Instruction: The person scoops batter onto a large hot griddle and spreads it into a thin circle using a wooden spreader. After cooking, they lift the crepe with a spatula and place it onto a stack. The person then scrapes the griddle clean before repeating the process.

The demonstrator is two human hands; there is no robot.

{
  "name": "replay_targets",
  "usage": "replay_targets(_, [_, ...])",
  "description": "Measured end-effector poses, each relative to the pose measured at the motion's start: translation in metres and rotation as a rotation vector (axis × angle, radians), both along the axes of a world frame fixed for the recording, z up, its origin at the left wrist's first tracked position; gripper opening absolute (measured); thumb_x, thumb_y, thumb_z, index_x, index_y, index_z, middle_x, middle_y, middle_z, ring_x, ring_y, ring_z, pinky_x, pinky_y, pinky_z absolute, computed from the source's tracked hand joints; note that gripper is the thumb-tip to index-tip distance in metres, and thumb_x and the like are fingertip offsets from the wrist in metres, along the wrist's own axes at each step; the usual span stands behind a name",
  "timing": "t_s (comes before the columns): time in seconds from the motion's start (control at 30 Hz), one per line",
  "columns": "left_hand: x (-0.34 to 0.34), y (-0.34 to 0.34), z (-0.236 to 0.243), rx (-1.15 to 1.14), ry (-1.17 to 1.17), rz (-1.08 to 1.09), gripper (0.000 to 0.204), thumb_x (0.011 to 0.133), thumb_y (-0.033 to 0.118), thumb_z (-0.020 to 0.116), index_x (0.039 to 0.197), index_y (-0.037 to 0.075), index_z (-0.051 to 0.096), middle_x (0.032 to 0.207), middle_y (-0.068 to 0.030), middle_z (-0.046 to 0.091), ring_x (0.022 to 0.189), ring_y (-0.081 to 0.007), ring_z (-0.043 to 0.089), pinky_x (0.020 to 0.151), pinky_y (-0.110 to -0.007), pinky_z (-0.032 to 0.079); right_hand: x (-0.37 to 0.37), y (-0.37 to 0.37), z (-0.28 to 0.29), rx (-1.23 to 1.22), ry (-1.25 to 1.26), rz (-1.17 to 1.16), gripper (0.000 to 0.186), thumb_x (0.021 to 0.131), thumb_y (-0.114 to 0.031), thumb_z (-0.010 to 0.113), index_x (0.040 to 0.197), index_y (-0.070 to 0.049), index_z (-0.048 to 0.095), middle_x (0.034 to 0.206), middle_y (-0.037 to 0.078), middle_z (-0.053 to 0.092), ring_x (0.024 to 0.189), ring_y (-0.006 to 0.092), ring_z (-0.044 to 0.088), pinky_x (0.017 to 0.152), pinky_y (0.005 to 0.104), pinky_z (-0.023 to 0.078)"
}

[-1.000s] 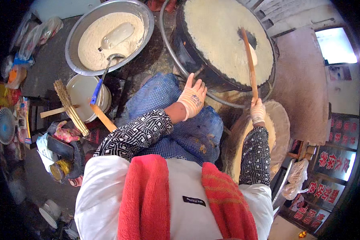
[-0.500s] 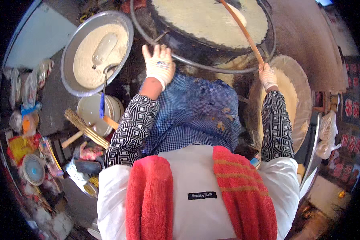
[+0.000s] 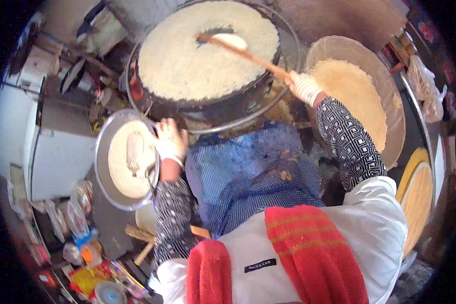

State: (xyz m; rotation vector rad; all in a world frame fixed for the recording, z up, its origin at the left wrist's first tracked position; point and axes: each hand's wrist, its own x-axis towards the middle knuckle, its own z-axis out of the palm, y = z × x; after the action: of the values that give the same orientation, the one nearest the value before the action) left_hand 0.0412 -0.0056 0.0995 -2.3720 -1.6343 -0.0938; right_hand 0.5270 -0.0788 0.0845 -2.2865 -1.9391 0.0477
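Gripping stick, your right hand clamped on it | stick crosses griddle edge, over batter | your left hand splayed beside bowl, touch unclear | bowl-to-griddle room tight

Wooden stick over pale batter

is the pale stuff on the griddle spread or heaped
Mostly spread: a pale layer covers most of the griddle, with a dark gap near the far end of the wooden stick.
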Motion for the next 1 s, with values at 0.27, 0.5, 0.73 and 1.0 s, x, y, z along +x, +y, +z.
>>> replay_targets(0.27, [0.104, -0.04, -0.033, -0.265, -0.049, -0.17, 0.035, 0.079, 0.042, 0.074, 0.099, 0.014, 0.067, 0.103, -0.0081, 0.07, 0.107, -0.0337, 0.061, 0.11, -0.057, 0.029, -0.016, 0.02, 0.025, -0.092, 0.089, -0.123, 0.035, 0.1, -0.037, 0.048, 0.105, -0.004, 0.06, 0.098, 0.023, 0.07, 0.095, 0.0421, 0.067, 0.082, 0.0522, 0.052])
replay_targets(0.5, [0.041, -0.02, -0.036, -0.208, -0.075, -0.188, 0.026, 0.07, 0.033, 0.079, 0.091, 0.018, 0.074, 0.091, -0.0055, 0.071, 0.099, -0.0273, 0.063, 0.107, -0.048, 0.035, -0.011, -0.044, 0.014, -0.173, 0.12, -0.005, 0.034, 0.103, -0.036, 0.045, 0.096, -0.006, 0.058, 0.088, 0.024, 0.069, 0.087, 0.043, 0.067, 0.078, 0.0529, 0.052])
replay_targets(0.73, [-0.032, 0.013, -0.042, -0.184, 0.085, -0.154, 0.016, 0.074, 0.025, 0.067, 0.084, 0.018, 0.077, 0.09, -0.0084, 0.071, 0.103, -0.0283, 0.062, 0.114, -0.048, 0.029, 0.024, -0.022, 0.027, -0.17, 0.0, -0.06, 0.033, 0.101, -0.034, 0.047, 0.099, -0.003, 0.057, 0.093, 0.025, 0.069, 0.092, 0.042, 0.067, 0.078, 0.0505, 0.052])
replay_targets(1.0, [-0.078, 0.04, -0.041, -0.219, 0.299, -0.098, 0.013, 0.077, 0.022, 0.066, 0.083, 0.02, 0.078, 0.101, -0.0065, 0.07, 0.116, -0.027, 0.055, 0.12, -0.049, 0.019, -0.014, -0.007, 0.031, -0.307, 0.258, -0.071, 0.048, 0.102, -0.044, 0.045, 0.093, -0.004, 0.07, 0.102, 0.023, 0.07, 0.097, 0.0395, 0.067, 0.083, 0.0469, 0.054])
